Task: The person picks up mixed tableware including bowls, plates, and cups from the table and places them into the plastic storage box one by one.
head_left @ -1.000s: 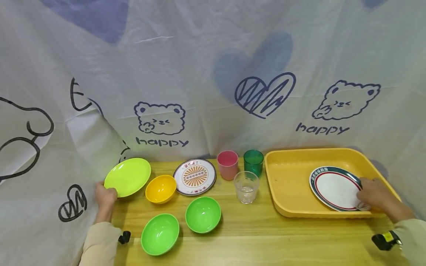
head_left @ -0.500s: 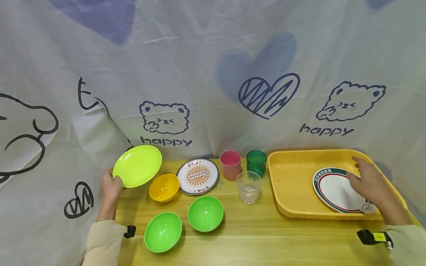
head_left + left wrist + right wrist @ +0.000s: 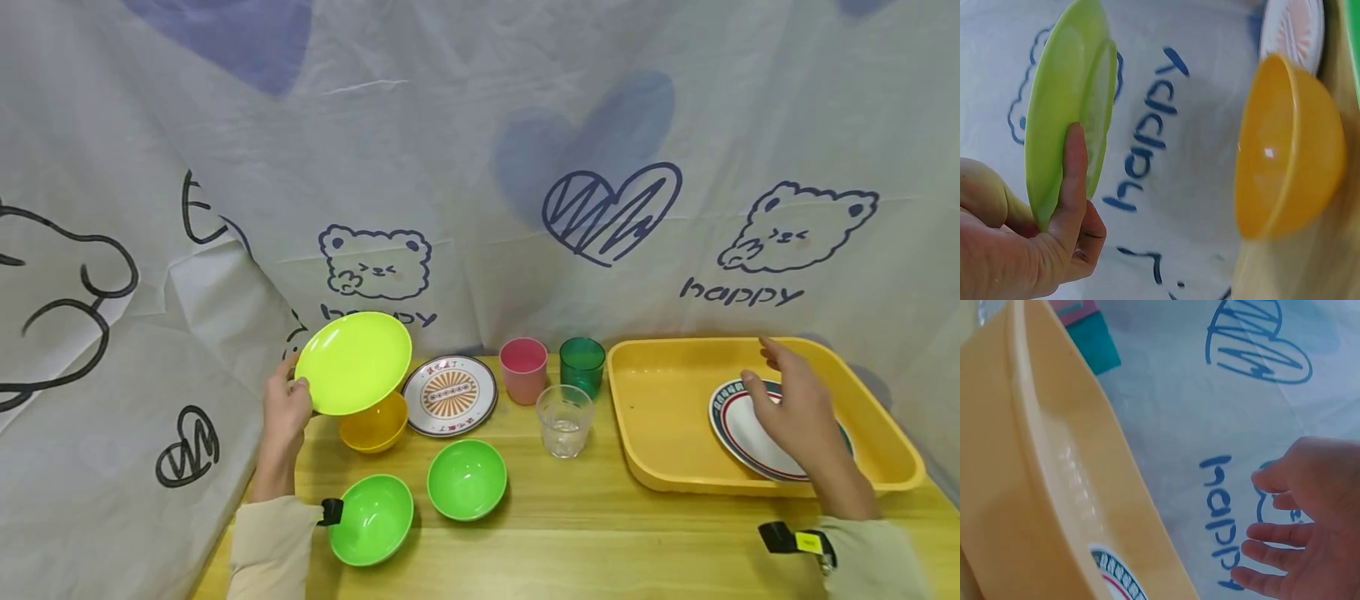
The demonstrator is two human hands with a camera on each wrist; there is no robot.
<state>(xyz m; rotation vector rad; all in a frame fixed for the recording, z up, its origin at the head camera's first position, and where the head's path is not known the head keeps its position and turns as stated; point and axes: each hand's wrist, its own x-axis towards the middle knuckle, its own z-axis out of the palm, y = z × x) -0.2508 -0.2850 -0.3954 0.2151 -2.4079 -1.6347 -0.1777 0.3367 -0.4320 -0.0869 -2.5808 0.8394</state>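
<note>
Lime plate [image 3: 354,364] is held in left hand [image 3: 286,410], far from right hand [image 3: 797,410].

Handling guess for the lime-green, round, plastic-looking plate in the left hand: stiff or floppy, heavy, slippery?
Probably stiff: the lime-green plate, gripped at one edge by the left hand, shows no sag. Likely light, since that single edge grip holds it up. Perhaps slippery, as its surface looks smooth.
</note>
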